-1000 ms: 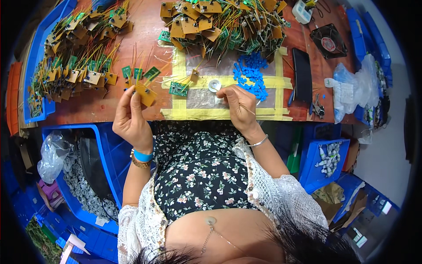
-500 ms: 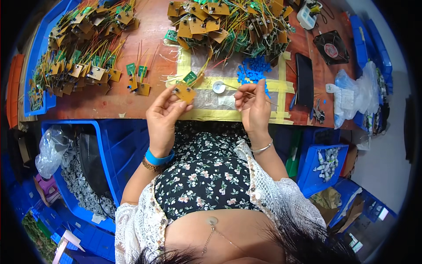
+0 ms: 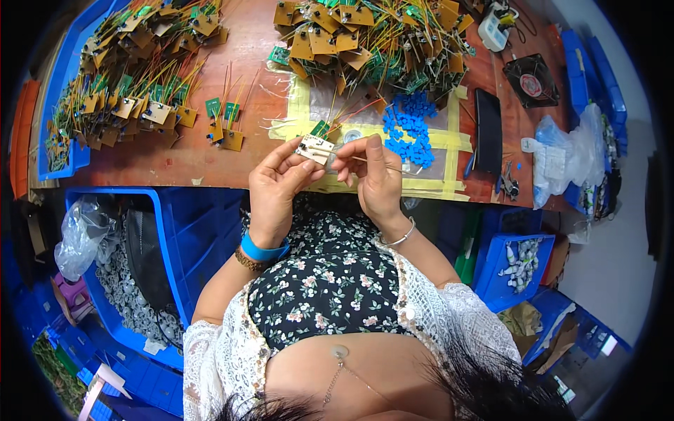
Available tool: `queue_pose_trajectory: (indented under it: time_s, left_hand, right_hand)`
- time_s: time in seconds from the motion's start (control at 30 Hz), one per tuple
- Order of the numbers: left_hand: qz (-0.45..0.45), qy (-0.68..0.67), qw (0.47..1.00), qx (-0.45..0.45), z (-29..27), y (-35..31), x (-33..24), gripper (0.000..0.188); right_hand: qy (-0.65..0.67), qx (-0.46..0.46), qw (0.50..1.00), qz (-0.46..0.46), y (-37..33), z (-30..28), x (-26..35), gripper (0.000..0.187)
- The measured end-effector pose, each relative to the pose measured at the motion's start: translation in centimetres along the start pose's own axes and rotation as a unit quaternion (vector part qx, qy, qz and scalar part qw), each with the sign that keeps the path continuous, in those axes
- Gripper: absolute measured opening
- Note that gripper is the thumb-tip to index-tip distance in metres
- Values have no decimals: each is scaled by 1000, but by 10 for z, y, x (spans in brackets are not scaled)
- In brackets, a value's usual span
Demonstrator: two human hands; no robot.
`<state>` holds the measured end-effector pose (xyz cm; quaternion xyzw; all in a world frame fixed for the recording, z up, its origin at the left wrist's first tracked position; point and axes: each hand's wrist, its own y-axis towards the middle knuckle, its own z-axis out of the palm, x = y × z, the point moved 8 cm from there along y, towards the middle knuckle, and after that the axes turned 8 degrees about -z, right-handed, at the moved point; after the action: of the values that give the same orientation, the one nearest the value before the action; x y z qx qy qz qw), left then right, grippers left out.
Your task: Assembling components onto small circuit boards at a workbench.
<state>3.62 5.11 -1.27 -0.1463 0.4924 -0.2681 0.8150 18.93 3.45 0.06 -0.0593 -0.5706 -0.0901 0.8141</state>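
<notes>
My left hand (image 3: 275, 184) pinches a small circuit board (image 3: 314, 156) near the table's front edge, its pale face up. A green board (image 3: 320, 130) and thin wires extend from its far side. Between the fingers of my right hand (image 3: 375, 175) is a thin stick (image 3: 359, 158), slanting down to the right, its left end over the circuit board. The kind of stick is too small to tell. Just beyond my fingers sits a small round white container (image 3: 352, 135), partly hidden. Blue plastic pieces (image 3: 411, 130) lie in a heap right of it.
Wired boards are piled at the back (image 3: 330, 42) and in a blue tray (image 3: 78, 158) on the left. A few boards (image 3: 226, 133) lie apart. On the right are a black phone-like slab (image 3: 487, 130), pliers (image 3: 508, 184), a fan (image 3: 531, 78) and plastic bags (image 3: 572, 151).
My right hand has moved left, bringing the stick from beside the white container to the circuit board. The board has been turned from its brown face to its pale face.
</notes>
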Motion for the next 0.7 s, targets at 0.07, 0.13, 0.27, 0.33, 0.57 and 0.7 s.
queue_pose_trajectory:
  time_s: [0.07, 0.13, 0.27, 0.33, 0.57, 0.7]
  left_hand:
    - [-1, -2, 1000, -1, 0, 1, 1, 42]
    - [-2, -3, 1000, -2, 0, 1, 1, 42]
    - [6, 7, 1000, 2, -1, 2, 3, 41]
    - [9, 8, 1000, 3, -1, 1, 2, 41]
    - [3, 2, 1000, 4, 1, 0, 4, 42]
    - [3, -13, 1000, -2, 1, 0, 5, 43]
  right_hand:
    - [-27, 20, 999, -7, 0, 2, 0, 56]
    - [-39, 24, 999, -12, 0, 2, 0, 55]
    - [-73, 39, 996, -28, -3, 4, 0, 52]
    - [-87, 55, 993, -55, -3, 7, 4, 47]
    - [-191, 118, 963, -153, -6, 18, 26, 22]
    - [-222, 126, 951, -177, -10, 18, 32, 18]
